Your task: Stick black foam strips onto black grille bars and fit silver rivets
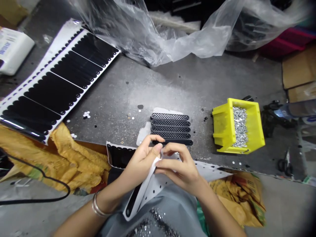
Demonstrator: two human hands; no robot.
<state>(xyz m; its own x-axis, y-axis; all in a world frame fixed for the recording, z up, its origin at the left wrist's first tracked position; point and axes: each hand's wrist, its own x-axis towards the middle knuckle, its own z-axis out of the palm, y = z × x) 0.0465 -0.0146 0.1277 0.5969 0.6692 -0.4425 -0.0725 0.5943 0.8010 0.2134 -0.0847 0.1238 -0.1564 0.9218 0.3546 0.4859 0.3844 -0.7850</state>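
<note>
My left hand (146,156), with a bangle at the wrist, pinches the edge of a white-backed sticker sheet (148,176) between thumb and fingers. The fingers of my right hand (179,164) are closed on the same edge, close to the left fingertips. One long black sticker (133,200) shows on the part hanging over my lap, and a dark-dotted stretch spreads under my right hand. Just beyond my fingers, several black lattice strips (170,126) lie side by side on the table; the nearest has a smooth face. What lies between my fingertips is partly hidden.
Black sticker sheets (64,75) lie stacked at the left. A yellow bin (223,126) of small metal parts (239,126) stands at the right, with scissors (285,164) near the table edge. Clear plastic film (168,46) drapes across the back. Yellow sacks (74,158) lie below the edge.
</note>
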